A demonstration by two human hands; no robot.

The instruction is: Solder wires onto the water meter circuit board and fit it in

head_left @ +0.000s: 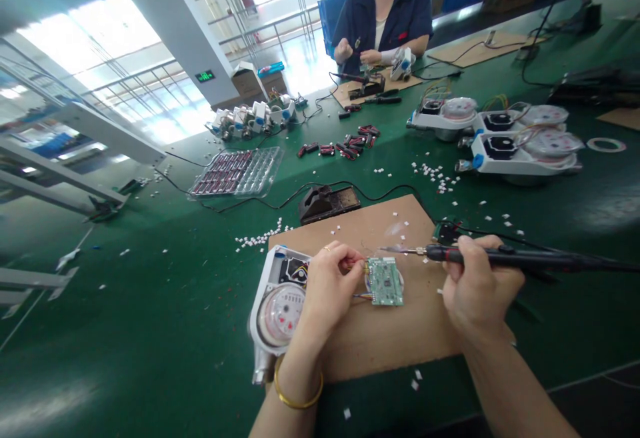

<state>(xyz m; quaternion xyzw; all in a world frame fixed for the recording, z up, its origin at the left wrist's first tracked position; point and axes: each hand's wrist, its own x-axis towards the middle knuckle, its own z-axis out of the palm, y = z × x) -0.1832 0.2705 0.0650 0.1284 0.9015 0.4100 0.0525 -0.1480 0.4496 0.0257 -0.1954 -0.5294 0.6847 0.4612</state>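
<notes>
My right hand (480,285) grips a black soldering iron (520,258), its metal tip pointing left above the top edge of a green circuit board (386,281). The tip looks apart from the board. My left hand (333,285) is closed in a pinch on thin wires (367,266) at the board's upper left corner. More coloured wires run from the board's left edge under this hand. Left of it lies a white water meter (280,315) with a round clear dial, partly hidden by my left hand and forearm. The board rests on a round pale piece on brown cardboard (380,345).
A soldering iron stand (327,203) sits behind the cardboard. Small white connectors (260,237) lie scattered about. Further off are a clear tray (237,171) of dark red parts, loose dark parts (357,143), and several meters (525,141). A co-worker (383,18) sits across the green table.
</notes>
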